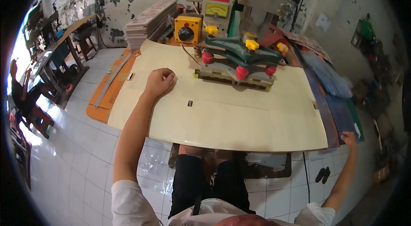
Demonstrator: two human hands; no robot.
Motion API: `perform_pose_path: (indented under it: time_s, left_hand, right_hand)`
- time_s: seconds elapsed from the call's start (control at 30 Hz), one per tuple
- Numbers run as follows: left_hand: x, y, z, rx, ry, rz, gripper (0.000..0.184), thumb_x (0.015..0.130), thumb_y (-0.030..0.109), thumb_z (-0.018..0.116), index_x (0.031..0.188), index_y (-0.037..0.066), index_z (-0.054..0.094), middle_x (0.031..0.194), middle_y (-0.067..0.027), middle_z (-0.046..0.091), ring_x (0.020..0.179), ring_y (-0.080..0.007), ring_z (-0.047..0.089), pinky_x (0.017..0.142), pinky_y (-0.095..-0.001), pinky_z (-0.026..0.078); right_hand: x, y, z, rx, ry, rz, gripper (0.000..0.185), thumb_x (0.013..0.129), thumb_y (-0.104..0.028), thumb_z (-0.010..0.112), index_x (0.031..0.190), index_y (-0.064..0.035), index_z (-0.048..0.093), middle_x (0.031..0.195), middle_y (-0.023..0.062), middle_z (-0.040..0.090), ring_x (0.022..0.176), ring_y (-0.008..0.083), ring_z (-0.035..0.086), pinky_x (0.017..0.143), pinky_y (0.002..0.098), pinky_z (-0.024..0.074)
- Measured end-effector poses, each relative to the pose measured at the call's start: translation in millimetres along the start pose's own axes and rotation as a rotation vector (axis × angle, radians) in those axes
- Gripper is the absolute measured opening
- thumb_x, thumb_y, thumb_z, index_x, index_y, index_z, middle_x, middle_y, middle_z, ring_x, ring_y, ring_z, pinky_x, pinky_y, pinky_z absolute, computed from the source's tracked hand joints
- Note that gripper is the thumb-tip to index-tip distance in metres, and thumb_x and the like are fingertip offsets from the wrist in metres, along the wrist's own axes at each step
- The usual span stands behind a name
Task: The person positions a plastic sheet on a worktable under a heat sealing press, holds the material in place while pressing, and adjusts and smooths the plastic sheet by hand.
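My left hand (161,81) rests on the cream work surface (222,127), left of the machine head, with its fingers curled; whether anything is inside them is hidden. At the far right, my right hand (348,138) is closed at the edge of the dark blue sheets (338,108), and what it may grip is too small to make out. The machine head (242,55), with a green frame, yellow knobs and red cylinders, sits over a long metal bar (235,81) at the back of the surface. A small dark mark (189,103) shows near the middle.
A yellow box with a black dial (188,29) stands behind, beside a stack of printed sheets (150,23). A metal ruler (112,81) lies on the orange board (99,112) at left. A seated person (28,91) is far left. Sandals (323,175) lie on the floor.
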State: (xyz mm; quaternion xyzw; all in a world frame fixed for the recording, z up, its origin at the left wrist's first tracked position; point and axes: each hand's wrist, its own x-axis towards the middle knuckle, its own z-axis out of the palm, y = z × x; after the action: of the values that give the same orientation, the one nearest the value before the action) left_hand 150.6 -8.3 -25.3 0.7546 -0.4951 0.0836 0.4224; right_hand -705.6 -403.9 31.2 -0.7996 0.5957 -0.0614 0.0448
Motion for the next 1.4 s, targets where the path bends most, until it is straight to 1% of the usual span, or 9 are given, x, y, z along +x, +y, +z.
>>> perform_pose_path:
  time_s: [0.1,0.53,0.77,0.9,0.97,1.1,1.17,1.23,1.4]
  left_hand:
    - [-0.7,1.2,0.3,0.004,-0.002,-0.017,0.024,0.088,0.022,0.066,0.096,0.001,0.075,0.088,-0.0181,0.074,0.078,-0.033,0.071,0.075,-0.0402,0.056]
    - [-0.8,10.7,-0.1,0.022,-0.043,-0.015,0.025,0.085,0.021,0.065,0.094,0.0,0.075,0.085,-0.0193,0.073,0.076,-0.0331,0.07,0.074,-0.0401,0.055]
    - [-2.2,8.9,3.5,0.011,-0.029,0.01,0.024,0.083,0.02,0.066,0.091,-0.001,0.075,0.085,-0.0189,0.072,0.076,-0.0316,0.069,0.072,-0.0396,0.055]
    - [-3.6,12.1,1.2,-0.008,-0.048,-0.054,0.023,0.082,0.02,0.067,0.09,-0.001,0.075,0.085,-0.0187,0.072,0.076,-0.0317,0.069,0.072,-0.0394,0.055]
    - [-5.6,19.9,-0.7,-0.031,-0.047,-0.07,0.022,0.083,0.019,0.067,0.088,0.0,0.075,0.084,-0.0181,0.072,0.076,-0.0325,0.069,0.072,-0.04,0.055]
    - [-6.7,21.4,-1.0,-0.015,-0.037,-0.045,0.02,0.081,0.02,0.068,0.087,0.002,0.076,0.083,-0.0178,0.071,0.076,-0.0334,0.069,0.072,-0.0412,0.055]
    - [-5.9,15.5,1.8,0.018,-0.032,-0.011,0.02,0.082,0.02,0.068,0.087,0.003,0.076,0.084,-0.0174,0.071,0.078,-0.0337,0.068,0.073,-0.0416,0.055]
    - [-5.9,6.9,4.6,0.048,-0.028,0.016,0.02,0.082,0.021,0.068,0.087,0.004,0.076,0.086,-0.0169,0.07,0.08,-0.034,0.068,0.075,-0.0421,0.055]
    - [-5.8,-2.0,6.4,0.095,-0.057,0.147,0.02,0.084,0.022,0.069,0.087,0.003,0.075,0.086,-0.0155,0.068,0.079,-0.0322,0.067,0.073,-0.042,0.054]
  right_hand:
    - [8.5,15.6,-5.8,0.246,0.009,0.052,0.027,0.078,-0.007,0.079,0.102,0.0045,0.077,0.092,0.0128,0.078,0.081,0.0216,0.073,0.078,0.0347,0.0581]
    - [-4.4,14.1,-26.1,0.453,-0.013,0.184,0.032,0.077,0.005,0.074,0.109,0.0053,0.075,0.096,0.0144,0.077,0.087,0.0243,0.073,0.084,0.0351,0.0578]
    - [16.9,70.0,-4.3,0.156,0.089,-0.267,0.023,0.094,-0.02,0.067,0.094,0.0029,0.07,0.079,0.0084,0.07,0.072,0.0184,0.064,0.066,0.0321,0.0488]
    - [19.3,45.9,-0.1,0.058,0.324,-0.197,0.037,0.096,-0.031,0.068,0.087,0.0046,0.068,0.074,0.013,0.067,0.072,0.0206,0.066,0.066,0.0343,0.0511]
    - [21.5,31.1,0.9,-0.375,0.596,0.029,0.033,0.095,-0.029,0.068,0.087,0.0031,0.065,0.074,0.014,0.065,0.073,0.0221,0.067,0.066,0.0341,0.0511]
    - [55.4,98.7,24.8,-0.321,0.672,-0.114,0.036,0.098,-0.041,0.066,0.088,-0.0072,0.065,0.068,0.0069,0.059,0.064,0.0159,0.06,0.055,0.034,0.0466]
    - [73.1,133.7,42.7,0.247,0.297,-0.13,0.025,0.095,-0.032,0.071,0.095,-0.0079,0.067,0.072,0.0033,0.063,0.063,0.0139,0.06,0.053,0.0324,0.0474]
    - [51.8,95.9,18.8,0.404,0.13,0.11,0.014,0.09,-0.017,0.071,0.099,-0.0058,0.068,0.074,0.0014,0.064,0.061,0.012,0.058,0.05,0.0304,0.0469]
    - [51.3,116.1,13.3,0.742,0.093,0.223,0.01,0.085,-0.002,0.061,0.091,-0.0052,0.069,0.069,0.0047,0.062,0.053,0.0163,0.055,0.047,0.0323,0.047]
